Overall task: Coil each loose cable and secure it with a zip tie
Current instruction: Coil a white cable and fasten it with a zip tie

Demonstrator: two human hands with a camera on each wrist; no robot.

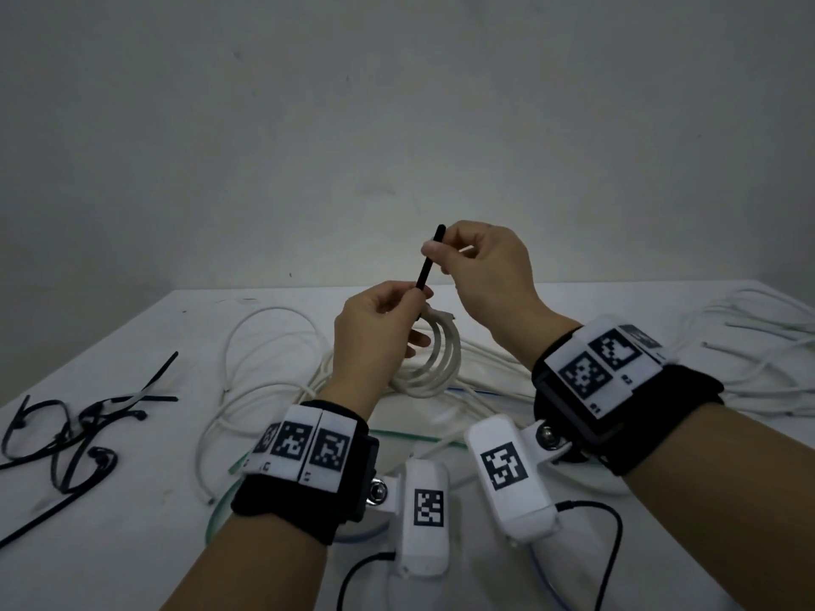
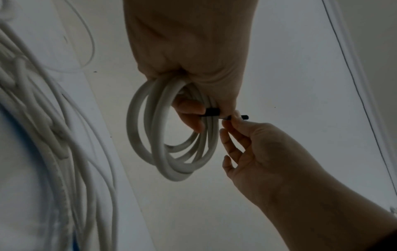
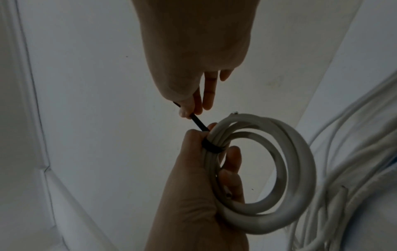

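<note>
A white counter (image 1: pixel 132 500) stretches below a pale grey wall (image 1: pixel 397 103). Loose white cables (image 1: pixel 264 346) sprawl over its middle, and more white cables (image 1: pixel 749 346) lie at the far right. A heap of black zip ties (image 1: pixel 75 434) sits at the left side, well apart from the cables. A clear plastic bag with a green-edged rim (image 1: pixel 397 434) lies under the wrists near the front edge.

Both hands are raised above the counter, close together. The left hand (image 1: pixel 375 332) has its fingers curled around one side of a coiled white cable (image 1: pixel 441 359), so the coil hangs from the grip in several round loops; the right wrist view shows one cut cable end (image 3: pixel 235 113) at the top of the coil. A black zip tie (image 1: pixel 430 258) is wrapped as a tight band around the bundled loops right at the left fingers, and its free tail slants upward out of that hand. The right hand (image 1: pixel 480 266) pinches this tail between thumb and forefinger, its other fingers loosely bent and holding nothing. The tail's tip pokes out just past the pinch.
</note>
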